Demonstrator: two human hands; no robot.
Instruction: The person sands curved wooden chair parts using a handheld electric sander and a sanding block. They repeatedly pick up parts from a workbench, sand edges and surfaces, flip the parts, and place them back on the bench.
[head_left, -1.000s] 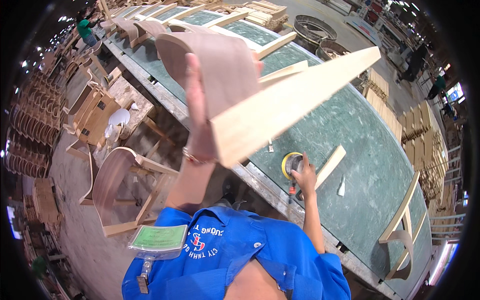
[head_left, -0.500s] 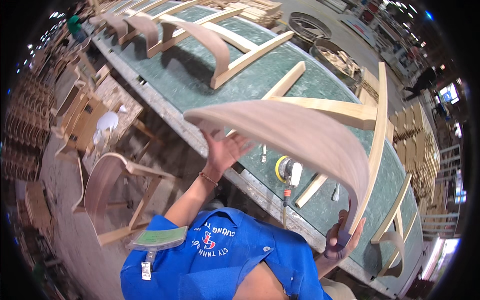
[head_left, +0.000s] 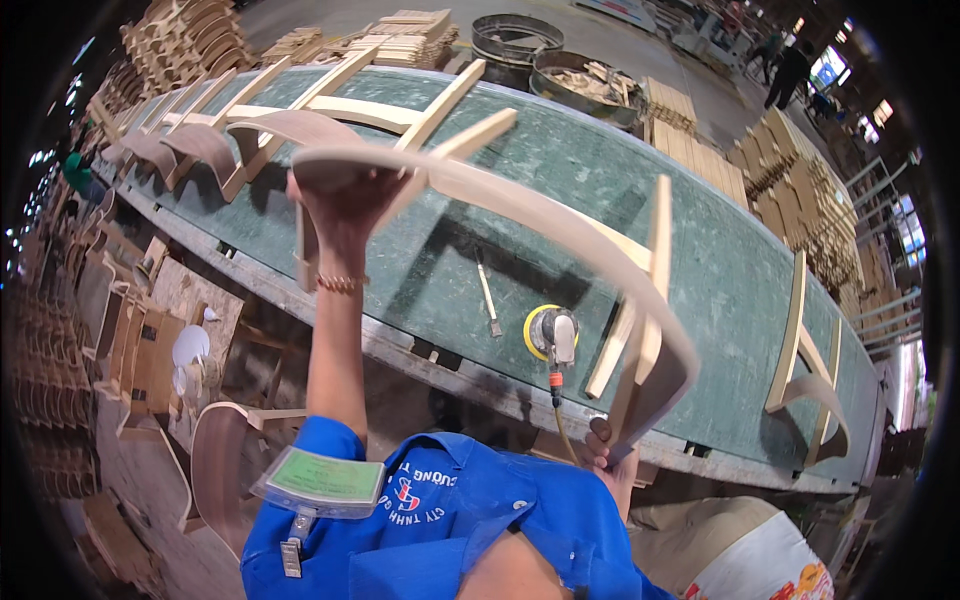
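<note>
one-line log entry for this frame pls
left hand: grips one end of curved wooden chair frame | right hand: grips other end | frame: raised above green workbench | orbital sander: lying on bench

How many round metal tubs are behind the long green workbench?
2. One dark round tub stands at the far top centre; a second tub, filled with wood scraps, sits just right of it, nearer the bench. Others may be hidden.
</note>
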